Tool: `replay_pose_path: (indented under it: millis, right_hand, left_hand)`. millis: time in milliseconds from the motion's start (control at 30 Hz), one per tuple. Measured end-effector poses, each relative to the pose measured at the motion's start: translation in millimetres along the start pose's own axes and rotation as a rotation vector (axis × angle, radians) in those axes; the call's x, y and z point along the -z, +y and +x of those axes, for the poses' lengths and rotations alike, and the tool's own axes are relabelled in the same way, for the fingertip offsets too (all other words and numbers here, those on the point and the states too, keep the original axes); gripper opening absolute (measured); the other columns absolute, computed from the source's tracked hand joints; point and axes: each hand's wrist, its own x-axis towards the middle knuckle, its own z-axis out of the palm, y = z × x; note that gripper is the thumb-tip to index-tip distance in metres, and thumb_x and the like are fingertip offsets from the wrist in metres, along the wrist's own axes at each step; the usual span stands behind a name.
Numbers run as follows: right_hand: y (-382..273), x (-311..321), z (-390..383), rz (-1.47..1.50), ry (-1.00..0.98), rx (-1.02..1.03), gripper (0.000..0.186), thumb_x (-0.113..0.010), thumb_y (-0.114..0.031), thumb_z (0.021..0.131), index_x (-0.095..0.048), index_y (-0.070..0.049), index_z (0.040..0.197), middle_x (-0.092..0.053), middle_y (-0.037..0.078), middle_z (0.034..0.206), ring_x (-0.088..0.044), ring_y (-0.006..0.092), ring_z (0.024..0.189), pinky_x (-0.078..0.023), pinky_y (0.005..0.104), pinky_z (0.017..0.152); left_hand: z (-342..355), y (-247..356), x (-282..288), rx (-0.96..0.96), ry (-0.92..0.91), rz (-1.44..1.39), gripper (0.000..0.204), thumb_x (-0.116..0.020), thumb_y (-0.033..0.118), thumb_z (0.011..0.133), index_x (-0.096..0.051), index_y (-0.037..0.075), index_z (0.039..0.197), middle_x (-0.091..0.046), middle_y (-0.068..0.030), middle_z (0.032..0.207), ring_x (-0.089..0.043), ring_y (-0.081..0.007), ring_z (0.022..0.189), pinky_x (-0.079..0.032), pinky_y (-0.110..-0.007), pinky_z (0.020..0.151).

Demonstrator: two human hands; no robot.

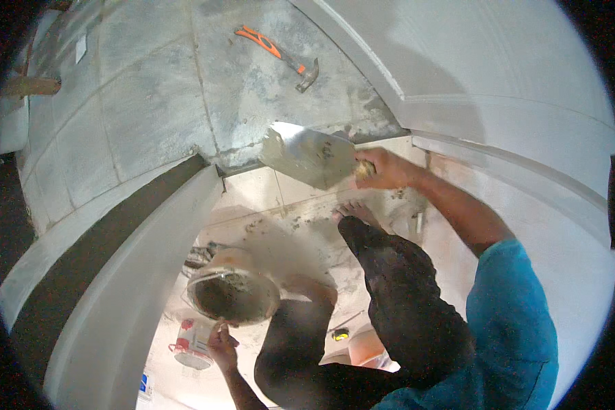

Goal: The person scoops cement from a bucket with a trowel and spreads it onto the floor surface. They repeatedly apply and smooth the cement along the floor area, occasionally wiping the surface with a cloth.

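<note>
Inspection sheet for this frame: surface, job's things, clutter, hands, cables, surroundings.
Surface: grey plastered ledge, rough, with scored lines.
Job's things: trowel smeared with mortar; round pan holding grey mortar.
Clutter: orange-handled hammer lying on the ledge; red and white container on the floor below.
Hands: right hand grips the trowel handle; left hand holds the pan's rim.
Cables: nothing seen.
Surroundings: white door frame at left, white wall at right, bare foot on splattered floor.
</note>
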Motion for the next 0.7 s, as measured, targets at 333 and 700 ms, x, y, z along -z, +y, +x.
replay_pose_path:
  millis: [333,700]
  right_hand:
    - [-97.1,-32.1,-272.5,-0.002,0.112,-0.341,0.058,-0.071,-0.045,0.084,-0.059,-0.005,0.125,-0.068,0.018,0.105,-0.064,0.0296,0.1,-0.047,0.0437,0.092]
    - [-243.7,-42.2,-488.8,0.416,0.38,-0.368,0.021,-0.071,-0.023,0.087,-0.064,-0.005,0.096,-0.06,0.002,0.067,-0.055,0.0109,0.054,-0.047,0.0294,0.05]
  left_hand:
    - [-216.6,45.6,-39.4,0.229,-0.344,0.027,0.062,-0.061,0.024,0.094,-0.037,0.005,0.148,-0.055,-0.0224,0.133,-0.057,-0.0278,0.116,-0.047,-0.039,0.096]
    - [-130.5,207.3,26.9,-0.797,-0.536,0.459,0.028,-0.051,0.02,0.095,-0.064,0.012,0.119,-0.066,-0.0085,0.099,-0.064,-0.0267,0.095,-0.052,-0.037,0.089]
